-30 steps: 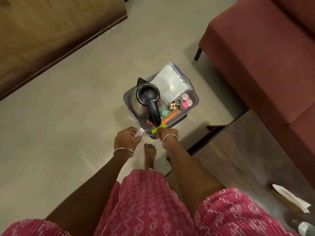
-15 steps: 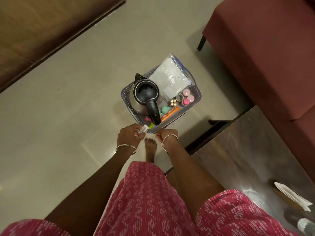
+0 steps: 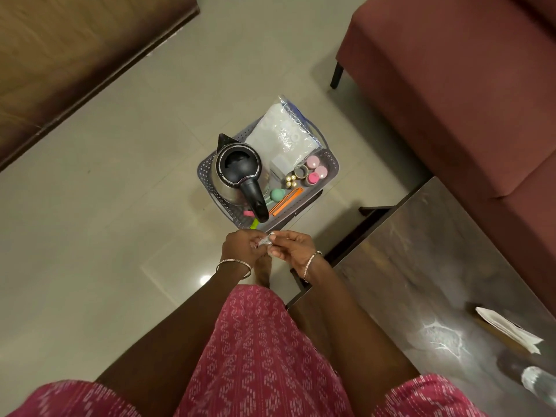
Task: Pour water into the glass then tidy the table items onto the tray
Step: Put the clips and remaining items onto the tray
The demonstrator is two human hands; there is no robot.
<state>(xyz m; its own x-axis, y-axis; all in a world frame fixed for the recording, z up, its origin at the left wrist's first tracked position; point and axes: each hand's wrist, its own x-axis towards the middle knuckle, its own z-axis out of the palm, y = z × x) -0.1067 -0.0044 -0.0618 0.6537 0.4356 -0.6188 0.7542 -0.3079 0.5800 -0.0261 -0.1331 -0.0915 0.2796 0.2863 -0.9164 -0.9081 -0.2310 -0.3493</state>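
At the centre of the frame our fingers (image 3: 272, 236) meet around a small silvery packet (image 3: 264, 241): the left hand (image 3: 240, 247) pinches one end of it and the right hand (image 3: 291, 249) closes on the other, both clamped on it, each wrist wearing a thin bangle. What the packet is we cannot tell; it is too small. Just above our hands, on the pale floor (image 3: 105, 206), sits the grey perforated tray (image 3: 331, 167), apart from our hands. In its left half stands the steel kettle (image 3: 237, 173) with its black lid and handle, the handle pointing toward us. In the tray's upper right lies a clear plastic bag (image 3: 282, 136), and below it are pink round caps (image 3: 316, 170), a roll of tape (image 3: 301, 172), some small gold-topped batteries (image 3: 291, 181), a mint-green round piece (image 3: 276, 195) and an orange stick (image 3: 285, 201). A green marker (image 3: 255, 224) pokes over the tray's near edge. At the lower right of the frame is the dark table (image 3: 421, 266), carrying a folded white paper (image 3: 508, 329) near its right edge. A maroon sofa (image 3: 451, 85) fills the upper right, and our pink patterned clothing (image 3: 255, 356) fills the bottom.
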